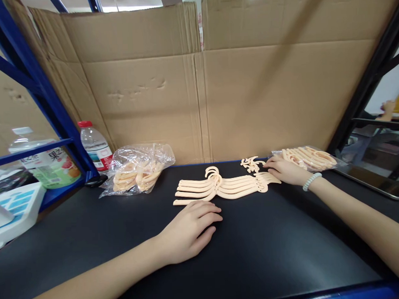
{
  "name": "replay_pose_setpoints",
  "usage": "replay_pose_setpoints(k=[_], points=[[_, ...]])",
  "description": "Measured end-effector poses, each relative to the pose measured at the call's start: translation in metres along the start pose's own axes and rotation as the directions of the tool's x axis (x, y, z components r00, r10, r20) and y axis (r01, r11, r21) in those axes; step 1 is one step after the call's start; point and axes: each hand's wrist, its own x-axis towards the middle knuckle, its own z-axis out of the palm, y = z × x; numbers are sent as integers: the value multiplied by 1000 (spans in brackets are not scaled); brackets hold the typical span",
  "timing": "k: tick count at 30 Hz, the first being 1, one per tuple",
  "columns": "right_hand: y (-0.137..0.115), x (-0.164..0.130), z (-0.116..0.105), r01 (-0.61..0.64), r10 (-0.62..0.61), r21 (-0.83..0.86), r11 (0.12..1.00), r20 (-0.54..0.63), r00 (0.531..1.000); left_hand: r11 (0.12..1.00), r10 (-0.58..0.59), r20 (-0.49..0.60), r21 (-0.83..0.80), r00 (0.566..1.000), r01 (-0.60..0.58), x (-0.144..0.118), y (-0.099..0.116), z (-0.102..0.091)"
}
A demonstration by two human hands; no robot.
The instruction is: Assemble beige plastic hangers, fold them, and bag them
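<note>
A row of cream plastic clothes hangers (236, 186) lies on the black table, with the hooks bunched near the middle. The nearest one lies partly behind the fingers of my left hand (192, 230), which rests palm down with its fingers stretched out and holds nothing. Farther right, my right hand (287, 169) reaches over the right ends of the hangers. Its fingertips are drawn together at the edge of a small pile of cream plastic pieces (251, 164). Whatever is between those fingertips is hidden.
A clear bag of cream plastic parts (138, 171) lies left, another bag (309, 158) behind my right hand. A red-capped bottle (95, 146) stands by the blue frame (42, 91). Cardboard (145, 103) walls off the back. A white-and-blue object (20, 208) sits far left.
</note>
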Motion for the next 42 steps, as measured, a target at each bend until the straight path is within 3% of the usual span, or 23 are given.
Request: replay_pose_setpoints(k=[11,15,18,20,23,25,28,30,32,37,42], points=[[-12,-2,-19,17,-20,-12,1000,-263,965,1000,18,-17,-15,1000,-18,0,-2,1],[-17,0,-25,-34,71,92,995,-445,893,999,31,-38,-41,999,-33,0,-2,1],[-27,1,-31,-52,192,266,963,-533,824,988,-14,-127,-157,992,-6,0,5,2],[-41,3,-33,-54,328,465,883,-533,780,952,-119,-163,-300,979,65,0,12,3],[-77,4,-35,-7,502,763,646,-418,757,838,-297,-88,-502,951,215,1,22,5],[-107,3,-35,66,518,883,464,-331,789,762,-362,-21,-582,932,283,2,25,7],[-150,-2,-35,69,467,971,231,-172,867,671,-390,15,-680,921,295,4,23,9],[-172,-7,-34,27,394,993,118,-71,916,612,-405,20,-736,914,288,4,20,10],[-187,-12,-31,-29,300,997,68,8,954,558,-421,23,-782,907,279,5,18,11],[-207,-20,-20,-84,99,985,149,69,993,447,-470,5,-861,883,243,9,16,14],[-203,-20,-23,60,-24,911,408,-55,998,443,-547,-29,-858,837,260,11,14,15]])
